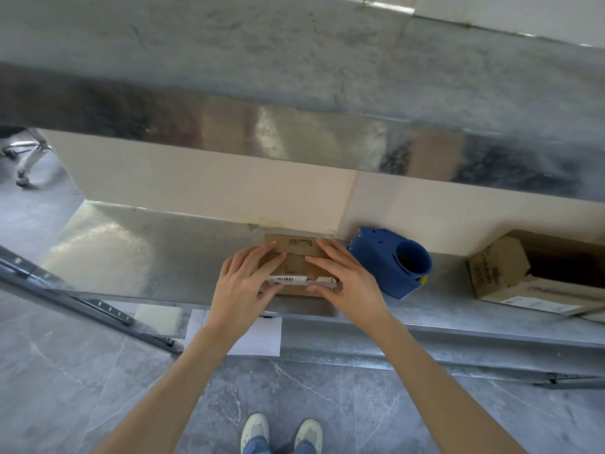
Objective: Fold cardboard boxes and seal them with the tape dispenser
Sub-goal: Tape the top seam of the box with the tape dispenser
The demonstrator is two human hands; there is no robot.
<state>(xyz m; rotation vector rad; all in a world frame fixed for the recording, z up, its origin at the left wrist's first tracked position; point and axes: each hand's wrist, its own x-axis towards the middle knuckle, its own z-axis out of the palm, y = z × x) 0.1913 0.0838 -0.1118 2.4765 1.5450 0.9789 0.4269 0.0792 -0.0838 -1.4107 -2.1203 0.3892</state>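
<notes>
Just one view, a wide-angle cam on the person's head. It sits high, faces forward and tips steeply down, so the shoes (pixel 255 427) show at the bottom edge. The lower metal shelf (pixel 131 253) is near, mid-frame, with the cardboard box (pixel 295 262) about dead centre. The upper shelf (pixel 294 77) fills the top of the frame.

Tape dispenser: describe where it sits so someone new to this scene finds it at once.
Follow the metal shelf against the cream wall. Just right of the small box under the left hand and right hand stands the tape dispenser. It is the only blue thing there, with a round hollow core; its neighbours are brown cardboard.
</notes>
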